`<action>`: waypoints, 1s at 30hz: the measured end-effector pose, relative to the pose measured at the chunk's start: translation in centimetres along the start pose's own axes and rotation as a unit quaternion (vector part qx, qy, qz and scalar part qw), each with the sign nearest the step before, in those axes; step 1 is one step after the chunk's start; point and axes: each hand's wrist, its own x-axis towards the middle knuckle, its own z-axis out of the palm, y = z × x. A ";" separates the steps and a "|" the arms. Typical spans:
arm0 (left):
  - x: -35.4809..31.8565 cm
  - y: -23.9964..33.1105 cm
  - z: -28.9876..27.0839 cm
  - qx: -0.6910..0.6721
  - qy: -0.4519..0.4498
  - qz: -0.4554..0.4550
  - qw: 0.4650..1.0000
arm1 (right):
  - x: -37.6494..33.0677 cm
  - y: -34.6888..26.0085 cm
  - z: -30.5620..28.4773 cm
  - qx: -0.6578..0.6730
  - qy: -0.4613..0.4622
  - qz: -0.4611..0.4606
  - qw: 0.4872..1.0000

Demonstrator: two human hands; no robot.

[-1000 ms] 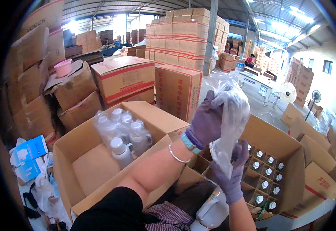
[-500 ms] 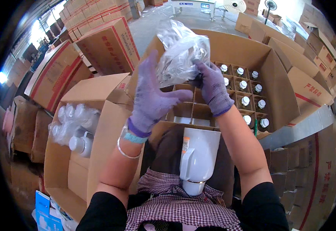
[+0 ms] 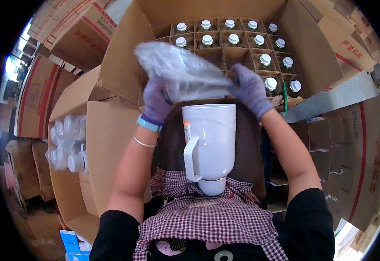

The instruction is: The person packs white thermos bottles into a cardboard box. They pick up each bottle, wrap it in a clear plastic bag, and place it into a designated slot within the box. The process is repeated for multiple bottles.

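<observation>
Cardboard boxes (image 3: 32, 102) with red bands crowd the left of the head view. Over the lap (image 3: 169, 145), a clear bag (image 3: 183, 71) spans from the right grip (image 3: 242, 83), pinched on its end, to the left grip (image 3: 157, 98), which touches its other side; those fingers are partly hidden, so I cannot tell whether they are clamped. A white jug (image 3: 210, 139) lies between the checked apron (image 3: 211, 217) and a divided box (image 3: 121, 63) of white-capped bottles (image 3: 233, 40). Spreading the bag seems the step in hand; the next move probably calls for parting its mouth
</observation>
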 end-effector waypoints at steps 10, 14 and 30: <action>-12.8 13.1 -3.7 -0.037 -0.115 -0.085 0.989 | -13.3 -8.7 -8.9 0.126 -0.178 -0.147 0.965; -13.2 11.3 -3.8 -0.041 -0.195 -0.334 0.921 | -18.9 -11.9 -8.9 0.276 -0.185 -0.079 0.940; -13.0 33.6 8.1 -0.162 -0.516 0.312 0.781 | -31.2 -10.9 -22.1 0.219 0.441 0.342 0.800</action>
